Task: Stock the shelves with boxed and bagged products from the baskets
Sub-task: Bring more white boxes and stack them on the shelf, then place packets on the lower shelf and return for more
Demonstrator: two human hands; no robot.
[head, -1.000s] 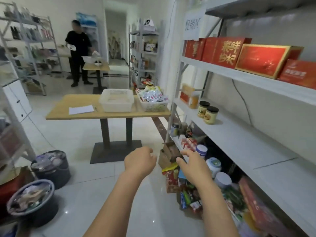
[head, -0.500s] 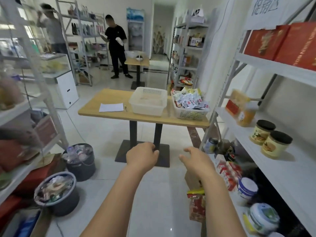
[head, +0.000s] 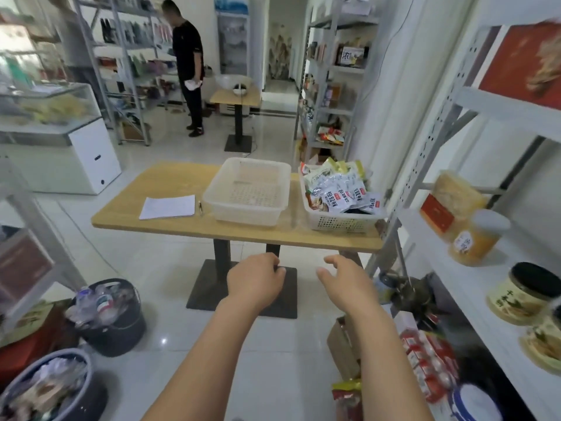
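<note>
View has swung from the shelf toward the table (head: 170,189), now closer and centred; both hands have come away from the lower shelf goods. Left hand (head: 255,282) hangs over the floor, fingers curled under, holding nothing. Right hand (head: 346,287) is beside it, fingers loosely spread, also holding nothing. On the table, an empty white basket (head: 243,212) stands beside a second basket (head: 340,221) heaped with bagged products (head: 343,192). The shelf (head: 473,287) on the right carries jars (head: 522,294).
</note>
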